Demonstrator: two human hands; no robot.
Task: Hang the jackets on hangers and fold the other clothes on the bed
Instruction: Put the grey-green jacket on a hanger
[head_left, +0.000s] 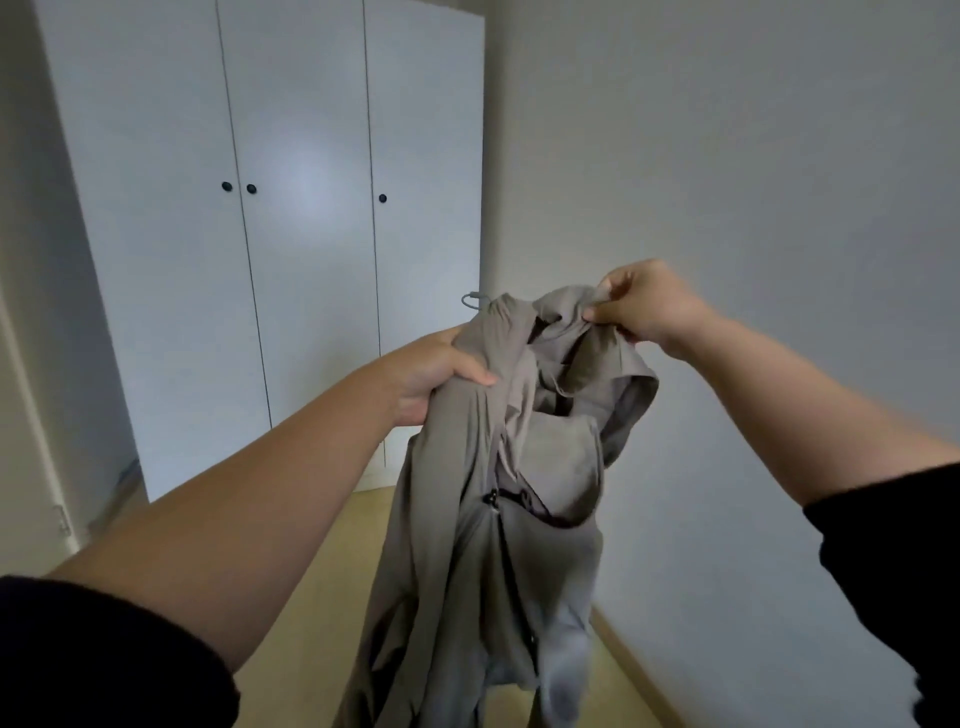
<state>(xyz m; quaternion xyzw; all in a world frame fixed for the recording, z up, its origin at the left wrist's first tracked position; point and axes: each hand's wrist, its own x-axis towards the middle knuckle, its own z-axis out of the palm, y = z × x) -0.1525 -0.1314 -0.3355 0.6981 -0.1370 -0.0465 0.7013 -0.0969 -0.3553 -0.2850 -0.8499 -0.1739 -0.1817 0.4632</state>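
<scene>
From the head view, a taupe jacket (545, 561) hangs in mid-air in front of the person, held at chest height between both arms, with its body and sleeves trailing down toward the floor (311, 623). The left hand (431, 374) grips one shoulder of the jacket. Its thumb (470, 375) lies flat across the cloth, and the other fingers are curled behind, out of sight. This hand probably also steadies a hanger inside the garment, since a grey hanger hook (471, 299) pokes out just above that shoulder. The right hand (649, 306) is raised at the collar, where its fingers (613, 291) pinch a fold of fabric between thumb and forefinger. This looks like a tug to seat the collar and far shoulder over the hanger. The front zip is partly open and the cloth is bunched, so the jacket does not seem to sit squarely yet.

Behind it stands a white wardrobe (301, 208) with three closed doors and dark knobs (251, 188). A door would need opening before anything is hung inside, and both hands are occupied. A plain wall (727, 182) runs along the right. The bed and the other clothes are not in view.
</scene>
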